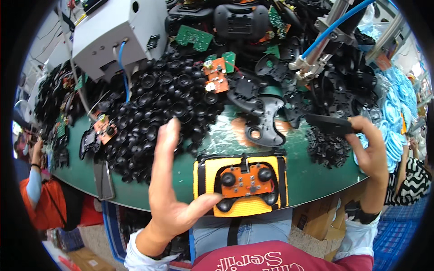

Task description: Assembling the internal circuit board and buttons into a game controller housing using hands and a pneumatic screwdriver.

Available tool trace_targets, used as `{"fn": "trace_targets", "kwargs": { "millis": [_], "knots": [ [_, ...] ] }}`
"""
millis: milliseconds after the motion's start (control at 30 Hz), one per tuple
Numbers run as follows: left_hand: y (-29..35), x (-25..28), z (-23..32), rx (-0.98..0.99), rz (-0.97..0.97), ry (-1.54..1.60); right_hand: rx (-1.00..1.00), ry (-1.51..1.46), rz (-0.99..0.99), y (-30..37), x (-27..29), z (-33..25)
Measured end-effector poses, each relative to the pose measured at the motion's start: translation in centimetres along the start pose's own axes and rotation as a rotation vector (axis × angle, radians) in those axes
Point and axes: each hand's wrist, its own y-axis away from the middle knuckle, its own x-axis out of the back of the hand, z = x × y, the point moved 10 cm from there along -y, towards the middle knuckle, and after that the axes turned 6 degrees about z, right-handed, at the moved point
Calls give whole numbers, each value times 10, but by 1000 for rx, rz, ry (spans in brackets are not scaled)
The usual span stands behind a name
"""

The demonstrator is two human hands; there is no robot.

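At the front edge of the table, a yellow block holder (197, 192) with black straps cradles a black gamepad half-shell (224, 204). Inside that shell lies an orange circuit board (246, 183) carrying two black thumbsticks (228, 179). My left hand (169, 203) is open to the left of the holder, fingers pointing away from me and the thumb's tip close to the shell's left grip. Off to the right, my right hand (371, 147) pinches a dark flat gamepad shell piece (329, 124) above a heap of small black parts (327, 147). Its far side is hidden.
A large pile of black thumbstick caps (149, 117) spreads left of centre. An empty gamepad shell (267, 122) lies beyond the holder. A grey machine box (120, 36) and a metal press arm (323, 45) stand farther back. Light-blue cables (398, 104) heap at right.
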Motion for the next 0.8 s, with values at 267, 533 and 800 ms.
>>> {"fn": "trace_targets", "kwargs": {
  "millis": [267,533,800],
  "knots": [
    [-10,-50,-5,550,-119,842,431,-234,55,-51,-49,-147],
    [11,-39,-9,726,-84,914,257,-205,23,-11,-76,-118],
    [37,-39,-13,280,-292,-43,135,-155,-161,38,-132,-105]
  ]
}}
